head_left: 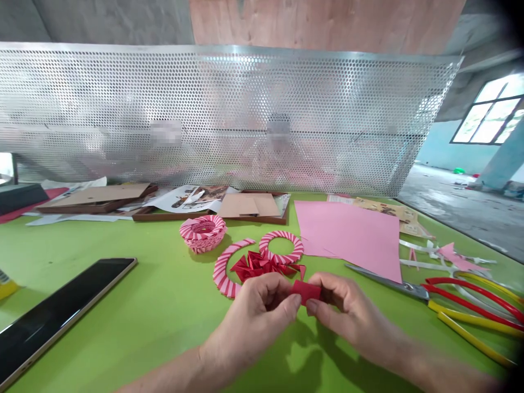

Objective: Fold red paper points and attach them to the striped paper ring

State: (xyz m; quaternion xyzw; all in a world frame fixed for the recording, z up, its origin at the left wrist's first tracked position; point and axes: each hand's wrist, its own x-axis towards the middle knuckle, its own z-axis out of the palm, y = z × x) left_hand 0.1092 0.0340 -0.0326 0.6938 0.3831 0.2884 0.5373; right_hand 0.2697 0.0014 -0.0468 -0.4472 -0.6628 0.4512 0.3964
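Pinched from both sides, that small folded red paper strip (307,292) sits between the left hand (254,312) and right hand (350,308), fingertips clamped on its ends, just above the green table (123,305). Strip runs roughly sideways, one end toward each hand. Wrists sit low, forearms coming in from the bottom corners. Left to right nearby: black tablet (53,322), pink-striped paper ring (223,267) curving around a pile of red paper folds (260,265), pink sheet (347,240), then red-and-yellow handled scissors (462,305).
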